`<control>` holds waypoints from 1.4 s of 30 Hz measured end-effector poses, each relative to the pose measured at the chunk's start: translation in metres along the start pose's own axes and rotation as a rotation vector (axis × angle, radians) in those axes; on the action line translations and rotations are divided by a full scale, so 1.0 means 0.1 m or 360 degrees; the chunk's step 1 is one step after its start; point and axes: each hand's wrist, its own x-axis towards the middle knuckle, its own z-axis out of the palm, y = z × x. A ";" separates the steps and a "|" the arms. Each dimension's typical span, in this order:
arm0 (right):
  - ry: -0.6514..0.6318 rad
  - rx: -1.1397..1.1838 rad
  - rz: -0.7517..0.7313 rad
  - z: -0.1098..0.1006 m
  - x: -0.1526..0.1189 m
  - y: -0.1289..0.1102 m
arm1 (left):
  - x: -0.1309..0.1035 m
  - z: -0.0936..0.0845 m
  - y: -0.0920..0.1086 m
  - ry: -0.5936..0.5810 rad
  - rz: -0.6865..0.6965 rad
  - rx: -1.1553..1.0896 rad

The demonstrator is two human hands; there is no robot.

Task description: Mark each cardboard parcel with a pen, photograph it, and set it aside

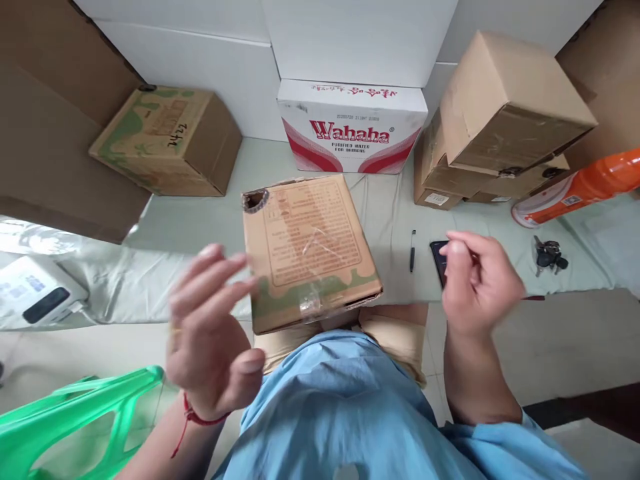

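Note:
A brown cardboard box [310, 240] with printed text, a green painted edge and clear tape sits at the table's front edge, slightly turned. A torn dark hole shows at its far left corner. My left hand [210, 333], a red string around its wrist, is beside the box's left side with fingers spread, blurred by motion. It holds nothing; whether the fingertips touch the box I cannot tell. My right hand [477, 283] is curled closed in the air to the right, with nothing seen in it. It partly covers a dark phone [438, 257]. A pen [413, 252] lies between box and phone.
Behind stands a white and red Wahaha water carton [353, 130]. A green-marked box [165, 140] is at left, stacked boxes [515, 100] at right. Near the right edge are an orange bottle [580, 183] and keys [549, 255]. A white device [40, 290] and green stool [85, 413] are left.

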 end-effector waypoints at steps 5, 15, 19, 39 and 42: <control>-0.0897 -0.1133 0.0723 0.32 0.19 0.82 | 0.23 0.17 0.20 -0.0574 0.0158 0.0175; -0.1177 -0.1028 0.0856 0.56 0.46 0.97 | 0.20 0.19 0.16 -0.0667 0.0311 0.0280; -0.0291 0.0441 0.0748 0.26 0.82 0.48 | 0.17 0.20 0.14 -0.0633 0.0405 0.0317; -0.1031 0.0920 -0.0133 1.16 1.25 -1.07 | 0.12 0.23 0.18 -0.0581 0.0458 0.0352; -0.1091 0.0904 -0.0157 1.12 1.24 -1.09 | 0.13 0.23 0.18 -0.0594 0.0452 0.0354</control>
